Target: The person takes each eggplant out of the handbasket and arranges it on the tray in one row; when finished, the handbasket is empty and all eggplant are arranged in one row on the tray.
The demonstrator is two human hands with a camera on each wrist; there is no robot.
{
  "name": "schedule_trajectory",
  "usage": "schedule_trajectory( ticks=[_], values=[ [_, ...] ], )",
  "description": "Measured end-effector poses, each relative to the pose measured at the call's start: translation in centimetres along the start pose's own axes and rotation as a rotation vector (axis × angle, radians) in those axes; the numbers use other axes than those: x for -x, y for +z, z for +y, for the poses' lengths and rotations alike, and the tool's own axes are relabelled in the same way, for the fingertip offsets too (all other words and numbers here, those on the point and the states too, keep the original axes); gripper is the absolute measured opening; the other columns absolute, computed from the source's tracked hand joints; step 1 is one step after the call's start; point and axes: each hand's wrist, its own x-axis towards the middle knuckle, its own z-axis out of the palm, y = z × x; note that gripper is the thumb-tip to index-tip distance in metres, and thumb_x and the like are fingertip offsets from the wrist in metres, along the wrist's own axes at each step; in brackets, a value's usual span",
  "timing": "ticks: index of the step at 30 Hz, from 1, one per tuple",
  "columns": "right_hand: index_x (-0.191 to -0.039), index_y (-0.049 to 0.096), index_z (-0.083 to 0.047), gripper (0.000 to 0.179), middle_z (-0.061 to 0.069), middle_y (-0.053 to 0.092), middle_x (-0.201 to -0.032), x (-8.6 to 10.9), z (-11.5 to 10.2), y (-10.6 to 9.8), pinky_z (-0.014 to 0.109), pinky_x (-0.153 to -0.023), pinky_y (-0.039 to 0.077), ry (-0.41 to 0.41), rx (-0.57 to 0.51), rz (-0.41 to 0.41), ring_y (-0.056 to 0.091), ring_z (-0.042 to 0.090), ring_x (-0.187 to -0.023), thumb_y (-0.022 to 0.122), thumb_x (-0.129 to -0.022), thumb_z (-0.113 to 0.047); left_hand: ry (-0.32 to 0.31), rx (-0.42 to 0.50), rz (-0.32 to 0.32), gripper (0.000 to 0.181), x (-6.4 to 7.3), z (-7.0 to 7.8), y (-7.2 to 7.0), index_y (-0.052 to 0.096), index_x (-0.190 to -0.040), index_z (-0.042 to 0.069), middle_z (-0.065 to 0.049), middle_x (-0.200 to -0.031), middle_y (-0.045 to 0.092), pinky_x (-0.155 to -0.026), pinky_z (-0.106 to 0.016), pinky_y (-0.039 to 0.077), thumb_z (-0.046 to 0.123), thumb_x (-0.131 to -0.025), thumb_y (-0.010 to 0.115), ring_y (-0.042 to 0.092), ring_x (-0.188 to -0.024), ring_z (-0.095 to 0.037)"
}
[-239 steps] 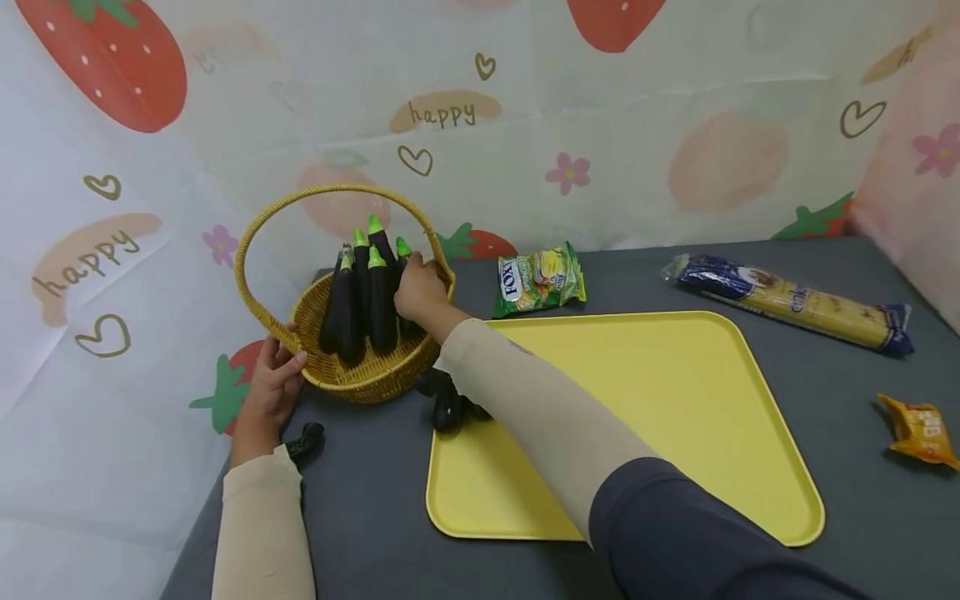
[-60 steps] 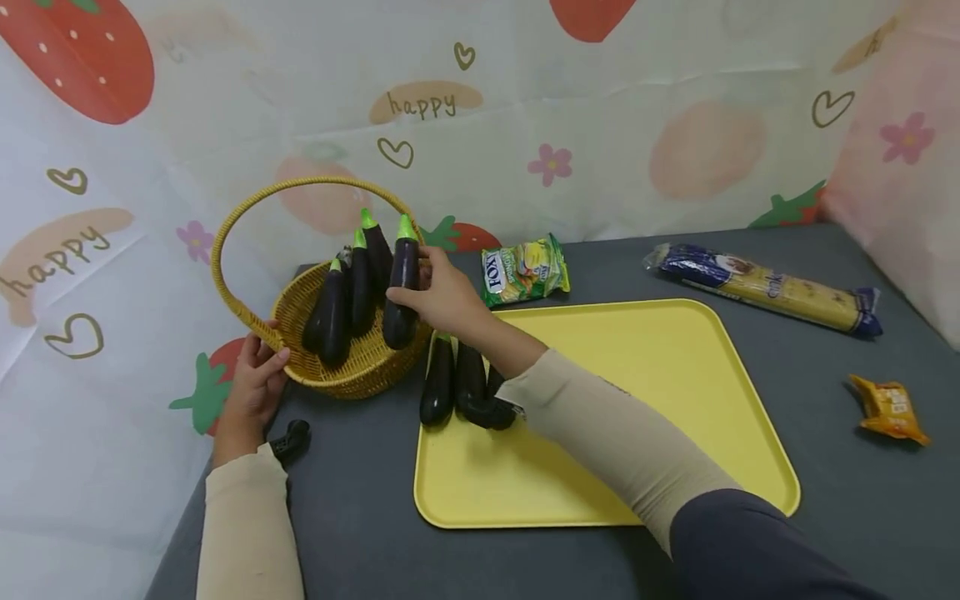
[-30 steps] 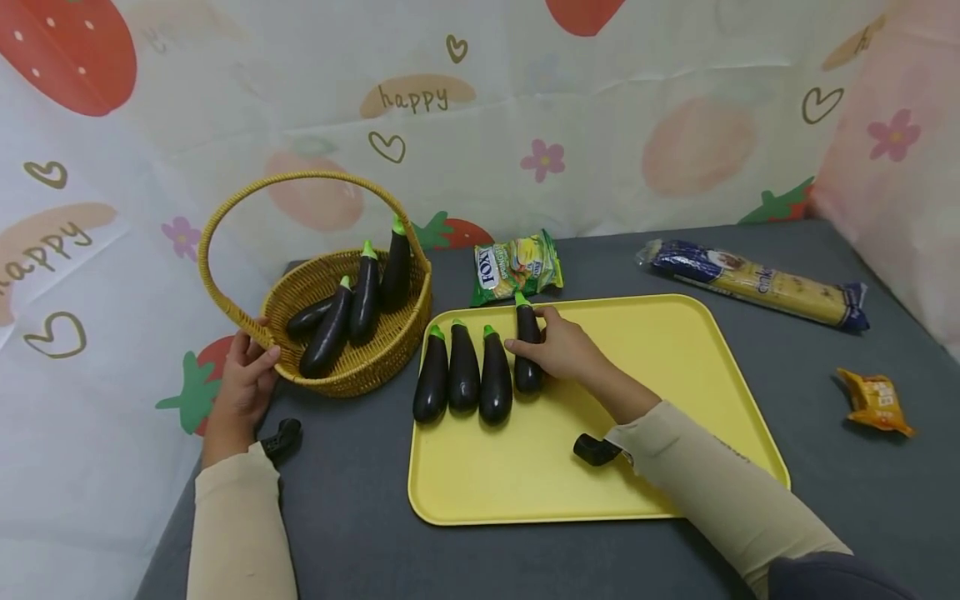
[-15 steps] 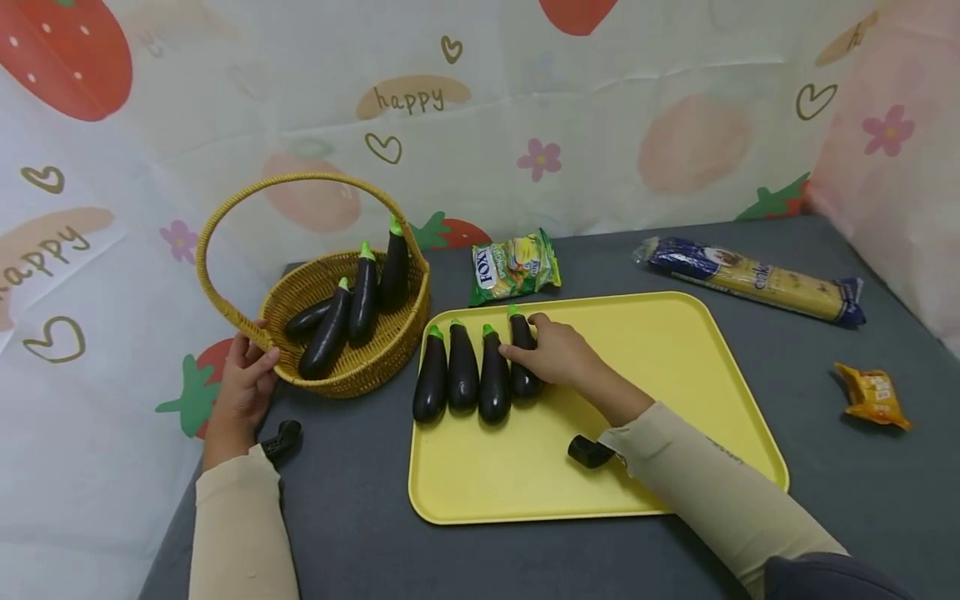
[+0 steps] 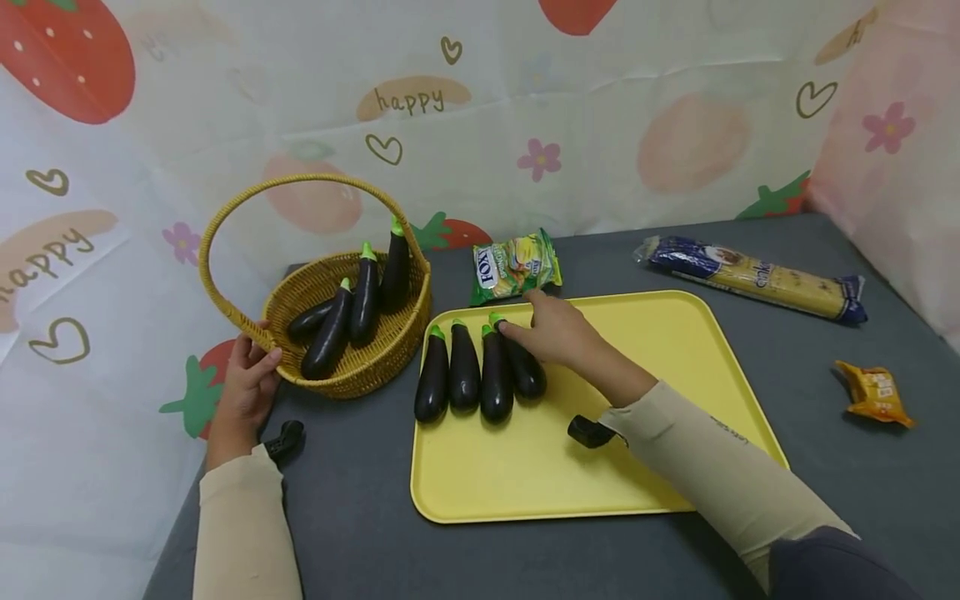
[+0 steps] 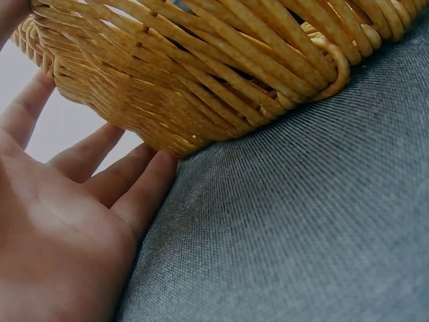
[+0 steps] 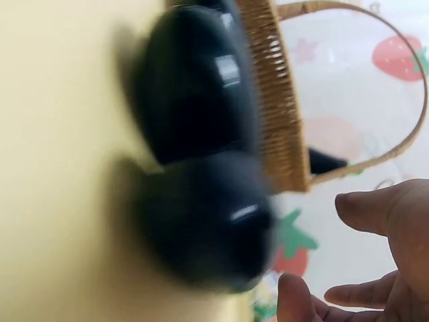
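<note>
My left hand [image 5: 247, 387] holds the left rim of a wicker basket [image 5: 360, 368], thumb over the edge. In the left wrist view its fingers [image 6: 144, 191] touch the basket's outer wall [image 6: 194, 87]. Several eggplants [image 5: 365, 304] lean inside the basket. On the yellow tray [image 5: 495, 479] several more eggplants [image 5: 432, 383] lie side by side, green stems toward the back. The rightmost eggplant [image 5: 527, 372] slants, its stem near its neighbour's. My right hand [image 5: 566, 337] is just beside that stem. In the right wrist view its thumb and fingers are spread, apart from the eggplants [image 7: 208, 225].
A green FOXY'S-like candy bag [image 5: 516, 267] lies behind the tray. To the back right is a long pasta packet [image 5: 753, 277], and at the right a small orange snack packet [image 5: 876, 396]. A printed cloth [image 5: 465, 183] hangs behind the grey table [image 5: 360, 517].
Eggplants have gone from basket to tray in my right hand. The latest was set down at the right of the row, its stem tipped left, and released. My left hand stays on the basket.
</note>
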Motion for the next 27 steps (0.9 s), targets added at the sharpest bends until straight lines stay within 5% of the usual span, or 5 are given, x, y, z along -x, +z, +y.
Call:
schedule_trajectory(
  ticks=[5,11,18,23,27],
  values=[
    [-0.148,0.037,-0.007,0.07,0.002,0.063,-0.088,-1.8,-4.1,-0.4,0.036,-0.068,0.049,-0.131,-0.009,-0.027,0.06,0.016,-0.076,0.06,-0.095,-0.046,-0.008,-0.003,-0.003,0.042,0.0,0.2,0.0,0.043,-0.132,0.007,-0.013,-0.124,0.055,-0.081,-0.029,0.051,-0.011,-0.095,0.05,0.059,-0.101,-0.02],
    [-0.147,0.037,-0.01,0.065,0.002,0.061,-0.112,-4.9,-9.8,1.4,0.033,-0.073,0.049,-0.21,-0.209,-0.044,0.061,0.015,-0.089,0.059,-0.096,-0.044,-0.003,-0.001,-0.012,0.04,-0.1,0.1,0.1,0.045,-0.131,0.007,-0.013,-0.123,0.056,-0.081,-0.029,0.051,-0.011,-0.096,0.049,0.059,-0.101,-0.02],
    [-0.154,0.021,-0.008,0.078,0.01,0.034,-0.153,-8.7,-14.0,4.2,0.04,-0.101,0.04,-0.088,-0.36,-0.011,0.04,0.025,-0.134,0.059,-0.096,-0.044,-0.016,-0.022,-0.004,0.04,0.0,0.0,-0.1,0.044,-0.131,0.008,-0.011,-0.122,0.056,-0.081,-0.028,0.05,-0.01,-0.096,0.049,0.059,-0.101,-0.018],
    [-0.155,0.0,-0.006,0.09,0.013,0.016,-0.159,-10.3,-15.6,5.5,0.04,-0.104,0.037,0.008,-0.39,-0.018,0.03,0.027,-0.14,0.058,-0.097,-0.044,-0.023,-0.032,-0.001,0.041,0.0,0.1,-0.2,0.043,-0.132,0.009,-0.012,-0.125,0.054,-0.081,-0.028,0.051,-0.009,-0.096,0.051,0.058,-0.102,-0.019],
    [-0.156,-0.003,-0.009,0.09,0.015,0.015,-0.159,-11.5,-16.3,6.3,0.041,-0.1,0.04,0.052,-0.398,0.0,0.034,0.029,-0.138,0.058,-0.098,-0.04,-0.022,-0.038,-0.006,0.042,-0.2,0.2,-0.4,0.044,-0.133,0.009,-0.013,-0.126,0.053,-0.081,-0.028,0.05,-0.009,-0.096,0.051,0.058,-0.103,-0.02]
  ],
)
